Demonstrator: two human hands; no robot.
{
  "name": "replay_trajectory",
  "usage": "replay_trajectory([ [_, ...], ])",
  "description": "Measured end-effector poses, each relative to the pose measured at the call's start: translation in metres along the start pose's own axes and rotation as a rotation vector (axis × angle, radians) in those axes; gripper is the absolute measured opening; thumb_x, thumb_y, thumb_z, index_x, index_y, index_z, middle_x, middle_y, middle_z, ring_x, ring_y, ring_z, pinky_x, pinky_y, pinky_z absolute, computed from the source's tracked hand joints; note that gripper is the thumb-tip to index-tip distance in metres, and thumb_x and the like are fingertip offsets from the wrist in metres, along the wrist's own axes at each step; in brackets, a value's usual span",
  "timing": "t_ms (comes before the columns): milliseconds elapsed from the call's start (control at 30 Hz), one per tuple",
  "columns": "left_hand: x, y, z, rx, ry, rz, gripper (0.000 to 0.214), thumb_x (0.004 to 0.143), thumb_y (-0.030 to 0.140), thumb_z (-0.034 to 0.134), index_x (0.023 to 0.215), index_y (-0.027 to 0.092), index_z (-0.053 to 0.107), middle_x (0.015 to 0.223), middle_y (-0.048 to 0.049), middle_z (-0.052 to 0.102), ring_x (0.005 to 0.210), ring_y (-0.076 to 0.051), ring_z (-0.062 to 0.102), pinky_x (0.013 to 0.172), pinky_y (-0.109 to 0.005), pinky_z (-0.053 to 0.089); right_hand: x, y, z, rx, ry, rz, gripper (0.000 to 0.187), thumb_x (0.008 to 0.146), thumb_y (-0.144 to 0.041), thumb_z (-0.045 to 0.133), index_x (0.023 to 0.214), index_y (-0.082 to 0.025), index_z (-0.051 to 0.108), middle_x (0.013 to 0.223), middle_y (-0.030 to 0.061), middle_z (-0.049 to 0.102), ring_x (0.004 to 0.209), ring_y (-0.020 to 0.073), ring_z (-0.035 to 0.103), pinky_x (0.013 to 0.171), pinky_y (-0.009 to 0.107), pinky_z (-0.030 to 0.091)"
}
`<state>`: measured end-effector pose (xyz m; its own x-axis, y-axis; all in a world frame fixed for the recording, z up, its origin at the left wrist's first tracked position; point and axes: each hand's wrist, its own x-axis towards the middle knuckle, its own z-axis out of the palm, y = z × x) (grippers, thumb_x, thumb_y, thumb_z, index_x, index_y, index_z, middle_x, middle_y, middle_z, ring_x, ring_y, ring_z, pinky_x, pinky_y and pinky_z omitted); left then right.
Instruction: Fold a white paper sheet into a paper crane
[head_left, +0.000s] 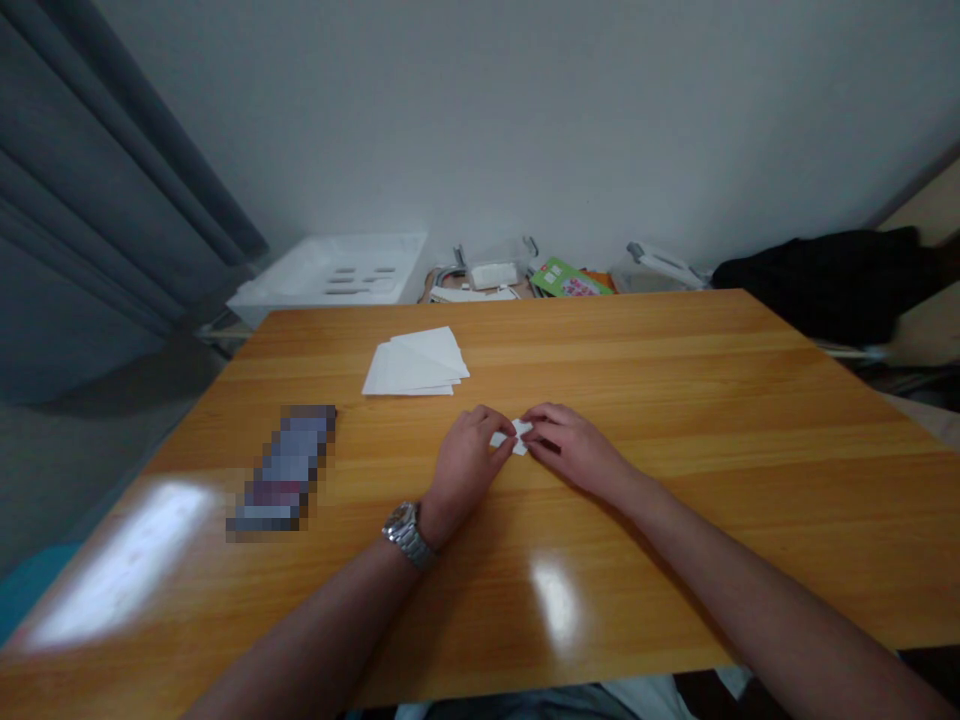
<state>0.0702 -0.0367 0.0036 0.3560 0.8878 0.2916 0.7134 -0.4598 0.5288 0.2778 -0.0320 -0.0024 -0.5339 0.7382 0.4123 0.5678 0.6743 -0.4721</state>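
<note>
Between my hands, over the middle of the wooden table [675, 400], is a small folded white paper [520, 436]. My left hand [471, 455], with a metal watch [407, 533] on its wrist, pinches the left side of the paper between thumb and fingers. From the right, my right hand [574, 445] grips the other side with its fingertips. Parts of the paper are hidden by the fingers. Beyond my left hand lies a loose stack of white paper sheets [416, 362].
A phone-like device [289, 470], blurred into blocks, lies at the left. Behind the far edge are a white plastic tray [337, 262], a green booklet [566, 280] and a dark cloth [825, 280]. A grey curtain [97, 170] hangs at the left.
</note>
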Motion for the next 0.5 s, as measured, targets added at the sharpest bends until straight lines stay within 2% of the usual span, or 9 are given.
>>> replay_trajectory([
  [133,-0.001,0.0,-0.002,0.056,-0.011,0.026,0.005,0.094,0.024,0.066,0.097,0.021,0.069,0.101,-0.0046,0.066,0.095,-0.022,0.061,0.087,-0.036,0.052,-0.006,-0.004,-0.007,-0.099,-0.076,-0.038,0.022,0.1,-0.027,0.056,0.106,-0.02,0.076,0.12,0.0129,0.069,0.111,0.025,0.064,0.098,0.043,0.053],
  [267,-0.005,0.001,-0.01,0.162,-0.086,0.126,0.015,0.1,0.028,0.058,0.105,0.022,0.07,0.107,-0.0059,0.068,0.096,-0.021,0.063,0.086,-0.035,0.053,-0.01,-0.004,-0.011,-0.188,-0.124,-0.035,0.028,0.102,-0.028,0.052,0.119,-0.021,0.074,0.129,0.0118,0.069,0.116,0.0259,0.065,0.102,0.045,0.053],
  [400,-0.011,0.002,-0.016,0.244,-0.136,0.249,0.026,0.102,0.03,0.053,0.123,0.022,0.066,0.124,-0.0075,0.067,0.11,-0.024,0.062,0.098,-0.039,0.052,-0.011,-0.004,-0.013,-0.222,-0.129,-0.038,0.032,0.102,-0.03,0.052,0.126,-0.021,0.071,0.137,0.0115,0.065,0.122,0.0264,0.063,0.106,0.045,0.051],
  [500,-0.017,0.003,-0.018,0.308,-0.149,0.28,0.031,0.103,0.028,0.05,0.13,0.02,0.063,0.13,-0.0096,0.065,0.115,-0.025,0.061,0.102,-0.041,0.05,-0.013,-0.004,-0.013,-0.222,-0.127,-0.026,0.034,0.103,-0.032,0.05,0.128,-0.02,0.07,0.14,0.0124,0.063,0.125,0.0272,0.062,0.108,0.046,0.051],
])
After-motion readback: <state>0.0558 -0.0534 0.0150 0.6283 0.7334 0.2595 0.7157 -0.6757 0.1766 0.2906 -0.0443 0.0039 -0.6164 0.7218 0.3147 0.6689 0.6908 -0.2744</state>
